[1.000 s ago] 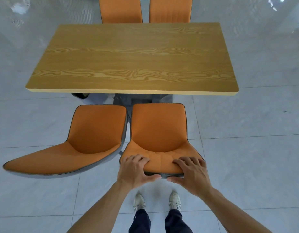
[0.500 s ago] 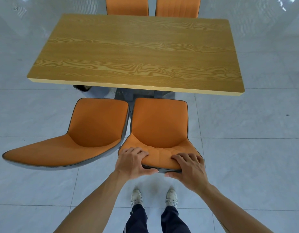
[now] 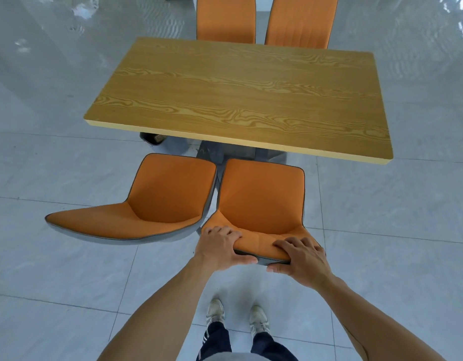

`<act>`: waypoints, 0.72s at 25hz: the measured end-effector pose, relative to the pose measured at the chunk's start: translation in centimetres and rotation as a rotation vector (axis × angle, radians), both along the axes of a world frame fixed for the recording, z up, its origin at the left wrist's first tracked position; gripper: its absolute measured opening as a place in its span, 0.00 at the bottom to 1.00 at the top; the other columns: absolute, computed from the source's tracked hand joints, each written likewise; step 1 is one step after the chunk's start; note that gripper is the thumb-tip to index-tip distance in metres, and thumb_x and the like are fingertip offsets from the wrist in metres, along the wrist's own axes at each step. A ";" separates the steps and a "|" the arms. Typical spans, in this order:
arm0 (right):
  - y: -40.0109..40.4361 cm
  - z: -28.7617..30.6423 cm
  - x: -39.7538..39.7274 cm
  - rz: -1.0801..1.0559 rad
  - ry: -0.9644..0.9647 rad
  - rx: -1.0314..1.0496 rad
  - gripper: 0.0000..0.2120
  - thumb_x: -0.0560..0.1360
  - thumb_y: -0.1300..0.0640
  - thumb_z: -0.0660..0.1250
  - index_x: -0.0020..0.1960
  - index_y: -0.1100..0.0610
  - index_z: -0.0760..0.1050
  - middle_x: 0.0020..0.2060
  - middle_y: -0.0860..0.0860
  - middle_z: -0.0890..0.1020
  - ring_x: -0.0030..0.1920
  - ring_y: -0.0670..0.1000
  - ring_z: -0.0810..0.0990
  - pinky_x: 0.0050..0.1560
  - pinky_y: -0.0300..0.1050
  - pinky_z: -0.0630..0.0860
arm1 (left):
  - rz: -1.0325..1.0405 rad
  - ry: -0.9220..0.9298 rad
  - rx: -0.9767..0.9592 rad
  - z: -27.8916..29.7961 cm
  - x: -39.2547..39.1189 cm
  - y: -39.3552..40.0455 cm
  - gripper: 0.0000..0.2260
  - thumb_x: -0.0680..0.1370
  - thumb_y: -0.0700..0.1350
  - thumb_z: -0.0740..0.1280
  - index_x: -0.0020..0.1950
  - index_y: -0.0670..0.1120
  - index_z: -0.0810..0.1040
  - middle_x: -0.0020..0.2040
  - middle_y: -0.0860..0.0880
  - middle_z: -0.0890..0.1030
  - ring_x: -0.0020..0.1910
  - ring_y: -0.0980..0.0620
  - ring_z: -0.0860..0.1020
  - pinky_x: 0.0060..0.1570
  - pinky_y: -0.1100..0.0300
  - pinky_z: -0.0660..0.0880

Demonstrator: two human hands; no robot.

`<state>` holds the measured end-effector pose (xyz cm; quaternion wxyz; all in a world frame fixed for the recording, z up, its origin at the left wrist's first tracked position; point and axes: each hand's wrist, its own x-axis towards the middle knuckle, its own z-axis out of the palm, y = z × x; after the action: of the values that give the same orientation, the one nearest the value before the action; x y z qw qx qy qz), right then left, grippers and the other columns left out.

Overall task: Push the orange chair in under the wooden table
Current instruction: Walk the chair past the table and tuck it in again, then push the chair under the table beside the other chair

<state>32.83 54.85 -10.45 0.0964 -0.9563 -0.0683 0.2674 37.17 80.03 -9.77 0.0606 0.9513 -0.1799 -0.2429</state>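
Observation:
An orange chair (image 3: 261,199) with a grey shell stands in front of me, its seat facing the wooden table (image 3: 241,97). The seat's front edge lies just short of the table's near edge. My left hand (image 3: 221,247) grips the left end of the backrest's top edge, fingers over the orange padding and thumb on the grey back. My right hand (image 3: 302,259) grips the right end of the same edge in the same way. The chair's legs are hidden under the seat.
A second orange chair (image 3: 152,204) stands close on the left, angled outward, almost touching the held chair. Two more orange chairs (image 3: 226,19) (image 3: 300,20) stand at the table's far side. The table's dark base (image 3: 225,152) shows beneath it. My feet (image 3: 235,315) stand on grey floor tiles.
The chair has slid a little toward the table with both hands on its backrest. The view has swung left, so the table and chairs now sit further right in the picture.

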 end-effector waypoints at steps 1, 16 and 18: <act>0.1 0.3 0.2 0.014 0.035 0.002 0.43 0.60 0.16 0.46 0.69 0.36 0.61 0.67 0.42 0.70 0.68 0.54 0.66 0.62 0.60 0.67 | 0.035 0.022 0.024 0.6 -0.3 -0.2 0.51 0.60 0.84 0.43 0.73 0.56 0.67 0.71 0.52 0.71 0.70 0.47 0.67 0.70 0.46 0.60; 10.9 6.6 4.4 0.296 0.128 0.196 0.13 0.76 0.42 0.63 0.42 0.50 0.67 0.33 0.43 0.71 0.33 0.43 0.69 0.32 0.37 0.63 | 0.514 0.124 -0.240 6.9 -6.7 10.3 0.23 0.79 0.61 0.64 0.70 0.52 0.72 0.71 0.52 0.73 0.68 0.49 0.73 0.66 0.49 0.71; 14.5 7.4 4.6 0.317 0.091 0.236 0.09 0.77 0.43 0.62 0.49 0.48 0.72 0.37 0.42 0.73 0.35 0.42 0.71 0.33 0.39 0.67 | 0.581 0.078 -0.262 7.6 -7.9 14.3 0.25 0.79 0.62 0.63 0.72 0.52 0.70 0.72 0.52 0.73 0.69 0.50 0.72 0.67 0.48 0.71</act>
<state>37.43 69.35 -3.06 0.1673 -0.9027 -0.2444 0.3121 29.31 94.37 -2.17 0.2560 0.9369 0.0719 -0.2268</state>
